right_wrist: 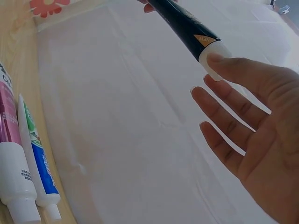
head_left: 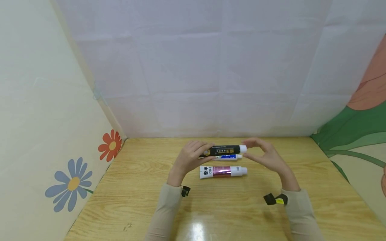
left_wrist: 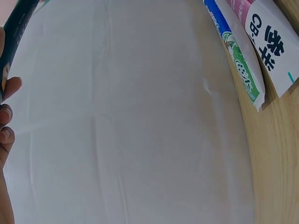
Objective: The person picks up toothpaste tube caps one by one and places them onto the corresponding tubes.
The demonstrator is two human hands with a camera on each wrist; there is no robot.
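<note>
A black toothpaste tube (head_left: 223, 151) with a white cap (head_left: 243, 149) is held level above the table. My left hand (head_left: 193, 155) grips its flat end, thumb below and fingers above. At the other end, my right hand (head_left: 266, 155) has thumb and index finger at the cap. In the right wrist view the thumb (right_wrist: 233, 69) lies over the cap, while the other fingers are spread apart. Below lie a white and pink toothpaste tube (head_left: 222, 171) and, behind it, a blue, green and white tube (head_left: 227, 157), partly hidden by the black one.
The wood-grain table (head_left: 126, 187) runs back to a creased white sheet (head_left: 181, 83). Flower-painted panels stand at both sides, with a blue flower (head_left: 73, 184) on the left one. Black straps with small tabs (head_left: 275, 199) show at the wrists.
</note>
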